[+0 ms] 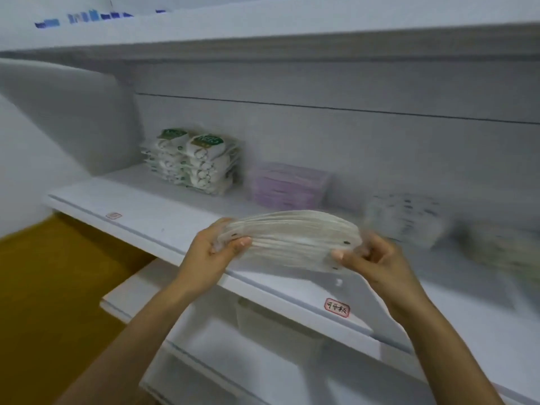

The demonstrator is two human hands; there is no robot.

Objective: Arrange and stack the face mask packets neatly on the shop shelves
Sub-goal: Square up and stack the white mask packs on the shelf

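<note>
Left hand (pixel 214 247) and right hand (pixel 372 260) both pinch the mask packet stack (pixel 292 239) by its ends — held above the shelf (pixel 152 217) front edge.

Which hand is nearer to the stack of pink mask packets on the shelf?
The left hand, narrowly. It grips the near-left end of the clear packet bundle, below and left of the pink stack. The right hand grips the other end, lower and right.

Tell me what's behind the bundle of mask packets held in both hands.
Behind the bundle of mask packets, gripped by the left hand and right hand, stands a pink stack on the white shelf. The bundle hides the shelf surface directly behind it.
</note>
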